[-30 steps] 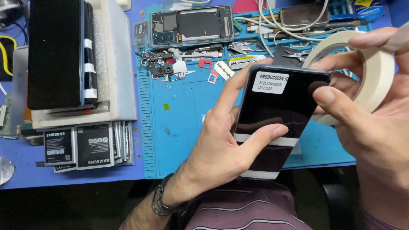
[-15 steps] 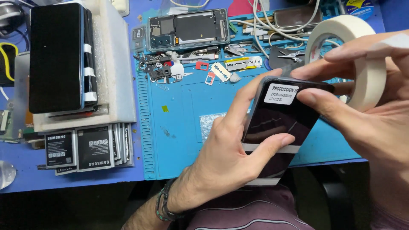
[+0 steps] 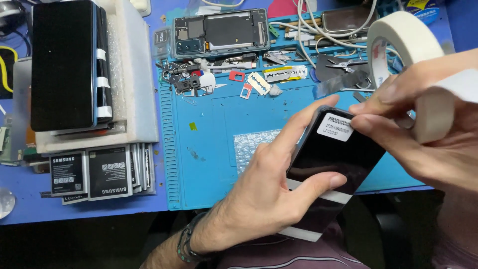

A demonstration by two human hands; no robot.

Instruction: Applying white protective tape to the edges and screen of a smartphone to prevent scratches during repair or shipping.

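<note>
- Black phone screen [image 3: 328, 164] held tilted above the bench's near edge, over the blue mat's [image 3: 214, 124] near right corner.
- Left hand [image 3: 269, 199] clasped round the screen's left side, thumb across the glass, index finger along the upper edge.
- Right hand [image 3: 423, 129] pinching at the screen's top corner, beside a white rectangular label [image 3: 334, 127] stuck there; grip clenched on a roll of cream masking tape [image 3: 413, 65] as well.
- Two pale tape strips across the screen's lower end.
- Far left corner: white foam tray [image 3: 132, 79] carrying a stack of black screens [image 3: 64, 65] banded with white tape.
- Near left edge: row of flat black batteries [image 3: 94, 172] with white labels, standing side by side.
- Far edge: opened phone body [image 3: 221, 32], small parts and a blade just below it.
</note>
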